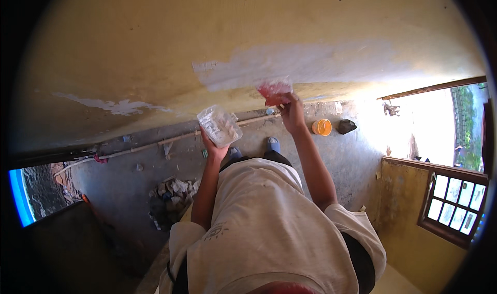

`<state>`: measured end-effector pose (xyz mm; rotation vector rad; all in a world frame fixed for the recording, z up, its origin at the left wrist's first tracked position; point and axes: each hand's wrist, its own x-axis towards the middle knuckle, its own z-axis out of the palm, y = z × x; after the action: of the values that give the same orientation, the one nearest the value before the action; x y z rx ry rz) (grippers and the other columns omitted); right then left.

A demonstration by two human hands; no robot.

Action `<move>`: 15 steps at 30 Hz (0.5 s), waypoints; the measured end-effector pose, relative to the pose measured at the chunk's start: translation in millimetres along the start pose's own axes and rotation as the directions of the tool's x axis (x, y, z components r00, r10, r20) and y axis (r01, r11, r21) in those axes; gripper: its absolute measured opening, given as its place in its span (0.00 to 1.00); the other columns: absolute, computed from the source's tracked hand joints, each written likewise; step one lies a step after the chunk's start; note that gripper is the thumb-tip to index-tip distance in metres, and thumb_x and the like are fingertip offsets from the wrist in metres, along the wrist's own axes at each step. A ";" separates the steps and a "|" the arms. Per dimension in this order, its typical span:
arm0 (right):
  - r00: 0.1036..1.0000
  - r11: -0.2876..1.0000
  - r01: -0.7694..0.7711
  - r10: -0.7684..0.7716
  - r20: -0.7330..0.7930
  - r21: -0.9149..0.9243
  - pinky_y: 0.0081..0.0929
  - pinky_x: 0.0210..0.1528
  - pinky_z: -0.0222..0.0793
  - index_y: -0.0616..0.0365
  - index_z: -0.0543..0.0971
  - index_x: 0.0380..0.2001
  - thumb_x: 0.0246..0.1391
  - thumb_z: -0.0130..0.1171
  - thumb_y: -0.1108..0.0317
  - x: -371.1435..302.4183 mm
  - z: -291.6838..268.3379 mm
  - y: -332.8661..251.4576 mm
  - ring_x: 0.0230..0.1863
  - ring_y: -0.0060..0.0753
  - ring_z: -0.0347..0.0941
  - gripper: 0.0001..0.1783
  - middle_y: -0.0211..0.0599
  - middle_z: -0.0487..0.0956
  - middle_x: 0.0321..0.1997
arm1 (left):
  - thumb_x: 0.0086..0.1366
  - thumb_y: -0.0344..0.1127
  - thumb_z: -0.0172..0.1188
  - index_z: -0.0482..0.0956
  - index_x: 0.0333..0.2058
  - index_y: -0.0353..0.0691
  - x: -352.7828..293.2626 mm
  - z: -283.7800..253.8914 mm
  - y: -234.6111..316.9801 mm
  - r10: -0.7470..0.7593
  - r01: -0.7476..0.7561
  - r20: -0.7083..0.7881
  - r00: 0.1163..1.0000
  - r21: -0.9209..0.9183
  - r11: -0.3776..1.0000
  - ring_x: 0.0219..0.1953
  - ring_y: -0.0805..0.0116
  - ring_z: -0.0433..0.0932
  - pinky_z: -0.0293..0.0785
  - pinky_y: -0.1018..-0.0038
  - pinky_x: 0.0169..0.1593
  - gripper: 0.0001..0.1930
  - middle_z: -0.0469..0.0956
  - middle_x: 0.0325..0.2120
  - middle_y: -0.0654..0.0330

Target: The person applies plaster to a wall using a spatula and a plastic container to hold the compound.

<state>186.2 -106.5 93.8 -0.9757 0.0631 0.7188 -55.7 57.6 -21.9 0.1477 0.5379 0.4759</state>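
My left hand (215, 148) is closed around the lower side of a clear plastic tub (219, 126), with whitish residue on its inner walls. In my right hand (293, 110) is a flat red scraper (274, 91), smeared with white paste and held near the wall. Whether its edge touches the wall I cannot tell. Ahead, the yellow wall (145, 45) bears a broad pale grey-white patch (300, 61) just above the scraper. A smaller white streak (116, 105) marks the wall farther left.
An orange bucket (321, 127) and a black bag (347, 126) stand on the grey floor right of my arm. A long pole (160, 142) lies along the wall's foot. Crumpled rags or paper (173, 193) are heaped at left. A bright doorway and a paned window (453, 201) are at right.
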 end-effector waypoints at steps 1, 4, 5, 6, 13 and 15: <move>0.991 0.993 -0.112 0.109 -0.080 -0.028 0.29 0.43 0.75 0.63 0.77 0.36 0.61 0.49 0.68 10.6 -19.2 22.4 0.39 0.32 0.77 0.10 0.40 0.81 0.38 | 0.63 0.75 0.42 0.63 0.66 0.53 0.9 -2.5 0.4 0.003 -0.003 0.003 1.000 0.000 1.000 0.64 0.51 0.66 0.60 0.47 0.64 0.42 0.66 0.65 0.56; 0.961 0.976 -0.216 0.211 -0.181 -0.006 0.25 0.40 0.74 0.60 0.77 0.36 0.62 0.50 0.68 41.0 -48.2 62.6 0.37 0.29 0.76 0.08 0.37 0.79 0.36 | 0.62 0.76 0.42 0.62 0.67 0.54 3.4 -1.8 2.7 -0.016 0.014 0.071 0.997 0.015 1.000 0.65 0.50 0.65 0.57 0.46 0.66 0.43 0.66 0.65 0.56; 0.962 0.977 -0.211 0.207 -0.179 -0.004 0.25 0.40 0.74 0.60 0.77 0.36 0.62 0.50 0.68 48.1 -49.7 62.8 0.37 0.29 0.76 0.08 0.37 0.79 0.36 | 0.62 0.76 0.42 0.62 0.67 0.54 2.7 0.4 1.5 -0.020 0.019 0.049 0.999 0.007 1.000 0.65 0.50 0.65 0.56 0.45 0.66 0.43 0.66 0.65 0.55; 0.969 0.978 -0.207 0.210 -0.131 0.036 0.23 0.40 0.74 0.61 0.76 0.35 0.62 0.50 0.69 56.9 -51.2 61.1 0.36 0.28 0.75 0.08 0.37 0.79 0.36 | 0.62 0.76 0.42 0.62 0.67 0.54 3.5 3.8 -0.6 -0.026 0.026 0.028 0.999 0.000 1.000 0.65 0.49 0.66 0.56 0.45 0.66 0.43 0.67 0.64 0.54; 0.991 0.981 -0.007 -0.019 0.129 0.194 0.21 0.39 0.75 0.66 0.75 0.33 0.62 0.51 0.73 28.6 50.9 -56.9 0.34 0.29 0.74 0.06 0.40 0.78 0.34 | 0.63 0.75 0.41 0.63 0.66 0.53 7.3 8.7 -4.3 0.024 -0.023 0.043 0.999 -0.020 1.000 0.63 0.47 0.67 0.59 0.45 0.64 0.42 0.68 0.63 0.52; 0.992 0.957 0.057 -0.087 0.095 0.286 0.21 0.41 0.76 0.66 0.75 0.34 0.61 0.52 0.73 -2.6 83.1 -111.4 0.34 0.30 0.75 0.06 0.40 0.78 0.34 | 0.64 0.75 0.41 0.63 0.66 0.52 9.6 13.9 -9.7 0.010 -0.009 0.038 0.999 -0.022 1.000 0.63 0.46 0.67 0.60 0.46 0.64 0.42 0.68 0.63 0.52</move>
<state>227.3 -82.8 224.5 -0.6613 0.0358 0.6725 -37.3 53.5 -16.9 0.1384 0.4946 0.4873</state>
